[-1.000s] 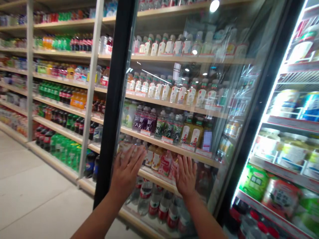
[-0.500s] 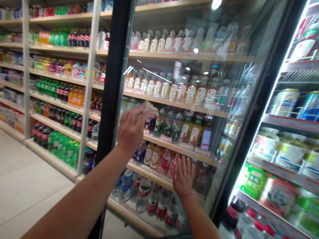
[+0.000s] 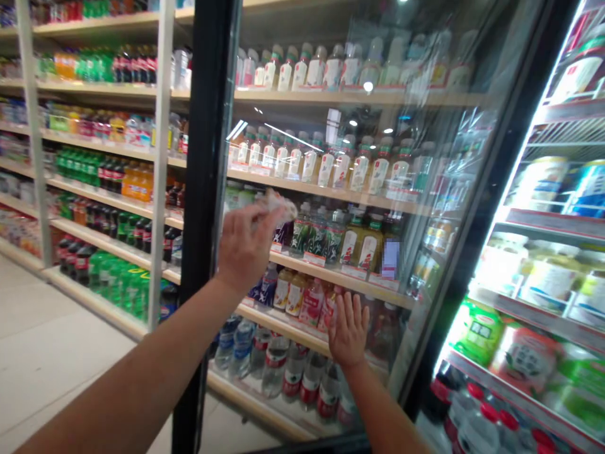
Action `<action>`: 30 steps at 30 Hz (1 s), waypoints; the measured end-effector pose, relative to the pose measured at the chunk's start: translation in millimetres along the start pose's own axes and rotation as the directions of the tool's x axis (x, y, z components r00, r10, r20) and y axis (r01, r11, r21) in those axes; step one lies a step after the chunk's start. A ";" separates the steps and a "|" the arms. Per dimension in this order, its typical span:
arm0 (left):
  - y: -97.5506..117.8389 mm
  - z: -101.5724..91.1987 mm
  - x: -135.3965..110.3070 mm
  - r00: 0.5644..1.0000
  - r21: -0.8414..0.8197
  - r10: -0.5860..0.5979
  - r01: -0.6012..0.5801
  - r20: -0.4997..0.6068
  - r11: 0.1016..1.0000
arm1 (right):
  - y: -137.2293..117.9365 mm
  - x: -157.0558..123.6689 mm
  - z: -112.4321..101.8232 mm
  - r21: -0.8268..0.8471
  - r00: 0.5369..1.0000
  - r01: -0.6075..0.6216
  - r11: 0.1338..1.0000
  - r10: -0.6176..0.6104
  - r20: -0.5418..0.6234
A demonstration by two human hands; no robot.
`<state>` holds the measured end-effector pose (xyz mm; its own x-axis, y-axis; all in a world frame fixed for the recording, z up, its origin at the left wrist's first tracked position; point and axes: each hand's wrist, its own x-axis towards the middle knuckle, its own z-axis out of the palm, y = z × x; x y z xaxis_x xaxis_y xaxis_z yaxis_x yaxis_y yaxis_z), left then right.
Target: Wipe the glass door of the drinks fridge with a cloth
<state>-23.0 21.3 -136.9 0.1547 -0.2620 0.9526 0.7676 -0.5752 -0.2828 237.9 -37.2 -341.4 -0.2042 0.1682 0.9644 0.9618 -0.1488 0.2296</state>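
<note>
An open glass fridge door (image 3: pixel 378 189) with a black frame stands in front of me. My left hand (image 3: pixel 246 243) is raised against the glass at mid height, its fingers closed on a crumpled pale cloth (image 3: pixel 278 205) pressed to the pane. My right hand (image 3: pixel 348 331) lies flat on the glass lower down, fingers spread, holding nothing. Through the glass I see shelves of bottled drinks.
The lit fridge interior (image 3: pixel 543 284) with wire shelves of cans, jars and bottles is at the right. Long wooden shelves of soft drinks (image 3: pixel 104 176) run along the left wall. A pale tiled floor (image 3: pixel 57 353) lies at lower left.
My left hand rose from low on the glass to mid height and now holds a cloth against the pane. My right hand has stayed flat in nearly the same place.
</note>
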 end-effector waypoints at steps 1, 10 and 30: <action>7.2 -0.3 -11.6 0.994 -0.049 0.096 -0.094 0.055 0.994 | 0.1 0.0 -0.1 0.004 1.000 -0.001 1.000 0.001 0.007; -12.8 4.4 39.6 0.991 0.022 -0.121 0.122 -0.049 0.992 | 0.8 -2.9 0.8 0.018 1.000 -0.010 1.000 0.010 -0.003; 162.9 -57.1 -159.6 0.953 -0.448 -0.094 0.221 0.289 0.866 | -79.0 -11.5 -80.5 0.634 0.517 -0.761 -0.137 0.462 0.720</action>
<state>41.9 -74.8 -341.4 0.2547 0.0286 0.9666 0.4209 -0.9032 -0.0842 149.6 -105.8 -360.1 0.4703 0.7202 0.5101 0.1393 0.5102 -0.8487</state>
